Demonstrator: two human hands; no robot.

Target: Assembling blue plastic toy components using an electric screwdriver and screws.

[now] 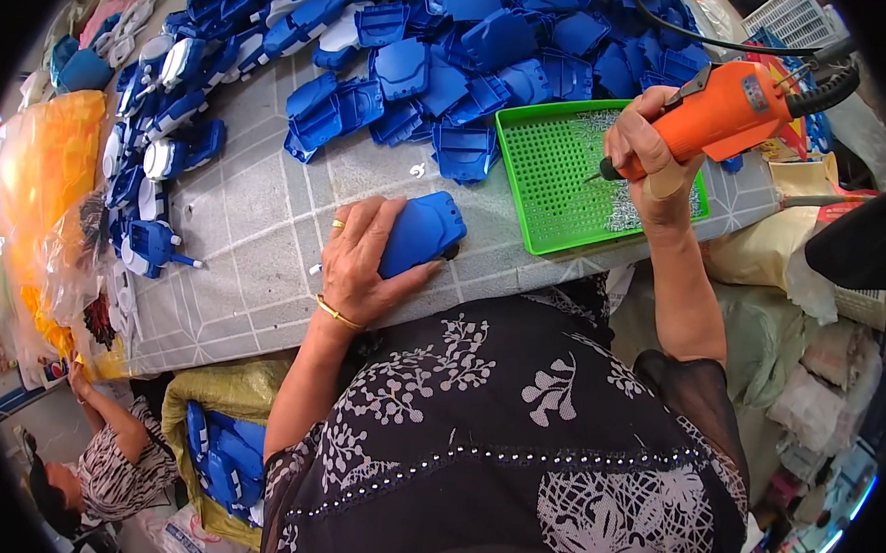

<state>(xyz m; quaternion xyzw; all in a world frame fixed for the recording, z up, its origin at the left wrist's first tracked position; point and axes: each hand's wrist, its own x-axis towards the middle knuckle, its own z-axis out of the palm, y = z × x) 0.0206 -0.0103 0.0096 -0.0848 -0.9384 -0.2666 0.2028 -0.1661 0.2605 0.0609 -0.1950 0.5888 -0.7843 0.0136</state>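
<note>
Where the left hand (pixel 354 259) rests: on a blue casing (pixel 422 232) lying near the table's front edge, its end caught between bent fingers and the thumb along the near side.
Right hand (pixel 654 159): wrapped around the front of an orange power screwdriver (pixel 727 113), well apart from the casing.
Driver bit (pixel 596 176): pointing leftward above the green tray (pixel 524 231).
Tray: perforated, right of the casing, small silvery screws (pixel 624 211) gathered toward its right side.
Grey table (pixel 248 271): loose blue shells (pixel 495 44) heaped at the back, blue-and-white pieces (pixel 169 157) crowded along the left.
Beside the table: an open yellowish sack (pixel 242 378) with blue parts (pixel 221 455) inside; further left, another person (pixel 131 460) in a patterned top.
</note>
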